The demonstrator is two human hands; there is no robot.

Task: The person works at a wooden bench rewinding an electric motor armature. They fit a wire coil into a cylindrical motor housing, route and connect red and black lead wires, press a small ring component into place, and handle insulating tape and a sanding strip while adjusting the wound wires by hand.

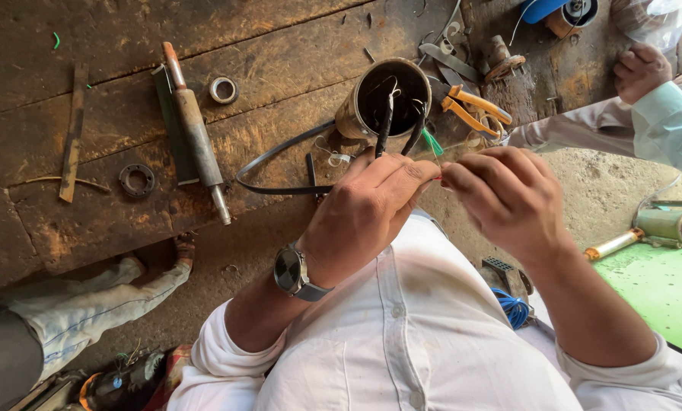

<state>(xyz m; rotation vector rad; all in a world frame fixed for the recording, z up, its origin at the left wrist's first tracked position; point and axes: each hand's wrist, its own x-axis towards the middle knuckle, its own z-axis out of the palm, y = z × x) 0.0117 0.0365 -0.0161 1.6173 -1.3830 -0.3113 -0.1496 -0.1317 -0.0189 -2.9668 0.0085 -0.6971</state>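
Hands met just off the near edge of the rusty workbench (pixel 128 221), over open floor. The left hand (pixel 371 205), with a wristwatch (pixel 291 272) on its wrist, had its fingers curled and its thumb and forefinger pinched on a thin wire end (pixel 438 178); the right hand (pixel 508 194) pinched the same wire from three o'clock, fingers closed tight, so the two sets of fingertips nearly touched. At twelve o'clock from the hands, a motor stator housing (pixel 375 99) lay on the bench with its open mouth toward the person, and two dark sleeved leads (pixel 384 125) ran out of it to the fingers. A green sleeve end (pixel 431 141) showed just beside them. Orange-handled pliers (pixel 474 110) lay at one o'clock, near the bench's edge. A black cable (pixel 269 164) looped at nine o'clock of the housing. Farther toward nine o'clock lay a long rotor shaft (pixel 196 137), a bearing ring (pixel 223 90) and a flange ring (pixel 137 180), well apart from the hands, with bare wood between. Another person's hand (pixel 639 70) rested at two o'clock.
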